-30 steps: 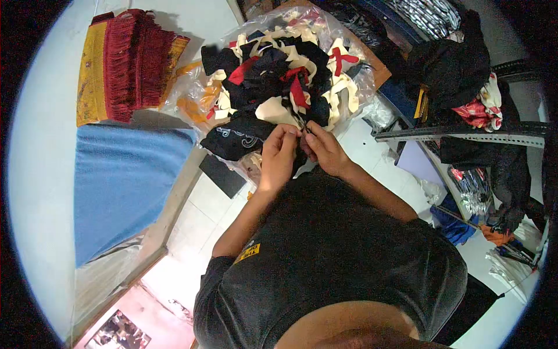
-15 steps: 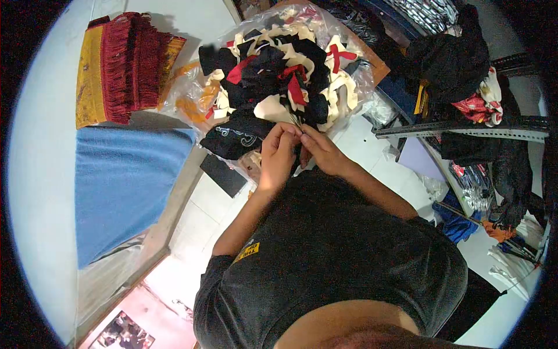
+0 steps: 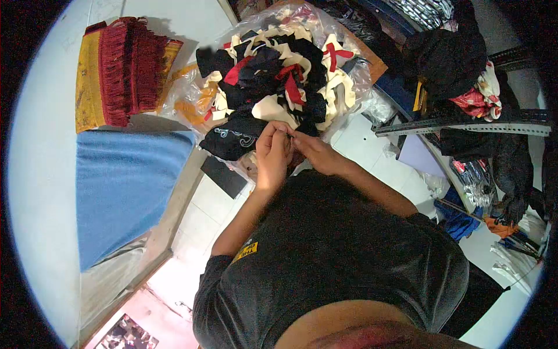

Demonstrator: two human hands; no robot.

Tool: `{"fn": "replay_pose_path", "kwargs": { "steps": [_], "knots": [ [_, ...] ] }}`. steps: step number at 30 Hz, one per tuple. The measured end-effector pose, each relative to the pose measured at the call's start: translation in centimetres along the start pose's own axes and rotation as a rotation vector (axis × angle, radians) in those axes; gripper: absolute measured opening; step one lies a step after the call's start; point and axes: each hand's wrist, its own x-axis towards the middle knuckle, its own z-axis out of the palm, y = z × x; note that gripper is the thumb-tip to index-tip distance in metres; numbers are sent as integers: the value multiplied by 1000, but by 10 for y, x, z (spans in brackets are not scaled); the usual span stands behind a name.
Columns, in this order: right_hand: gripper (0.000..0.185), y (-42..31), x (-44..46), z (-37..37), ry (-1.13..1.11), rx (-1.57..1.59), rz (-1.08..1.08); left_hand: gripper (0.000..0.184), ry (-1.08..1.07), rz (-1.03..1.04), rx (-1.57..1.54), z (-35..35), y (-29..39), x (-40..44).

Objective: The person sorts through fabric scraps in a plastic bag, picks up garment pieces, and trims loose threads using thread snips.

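Note:
My left hand [image 3: 272,148] and my right hand [image 3: 317,153] meet fingertip to fingertip at the near edge of a heap of fabric scraps [image 3: 279,64]. Both have their fingers pinched together; what lies between them is too small and hidden to name. Just beyond the fingertips lies a cream scrap [image 3: 269,109]. Left of my left hand is a black cloth piece [image 3: 229,138] with pale curled embroidery. Red scraps [image 3: 294,90] show among the black and cream ones, all on a clear plastic sheet [image 3: 356,87].
A blue cloth [image 3: 128,186] and a folded maroon and yellow fringed textile [image 3: 131,70] hang at the left. To the right, a perforated metal rail [image 3: 465,127] sticks out beside dark hanging clothes [image 3: 444,64]. White floor tiles [image 3: 203,200] show below.
A thin grey sliver that stuck out beyond my fingertips is no longer visible. My left hand has turned slightly, its fingers more upright and closer to the right hand.

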Motion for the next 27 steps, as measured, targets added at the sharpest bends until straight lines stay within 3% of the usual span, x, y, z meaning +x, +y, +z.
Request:
{"fn": "replay_pose_path", "kwargs": {
  "steps": [4, 7, 9, 11, 13, 15, 19, 27],
  "knots": [
    [47, -8, -1, 3, 13, -67, 6, 18, 3, -35, 51, 1, 4, 0],
    [47, -7, 1, 2, 15, -44, -1, 19, -43, 95, 105, 0, -3, 2],
    [47, -6, 3, 1, -16, 0, 17, 20, -86, 245, 362, -1, 1, 0],
    [44, -1, 3, 5, 52, -21, -144, 20, -141, 289, 357, 10, 29, -9],
    [42, 4, 0, 3, 36, -12, -132, 25, -248, 427, 392, 32, 73, -25],
    [41, 11, 1, 2, 13, 0, -115, 25, -477, 430, 218, 38, 117, -41],
    [38, 8, 4, 5, -69, 14, -11, 37, -700, 532, -44, 70, 143, -65],
    [42, -3, -1, -2, -77, 15, -3, 33, -863, 564, -162, 91, 140, -87]
  ]
}}
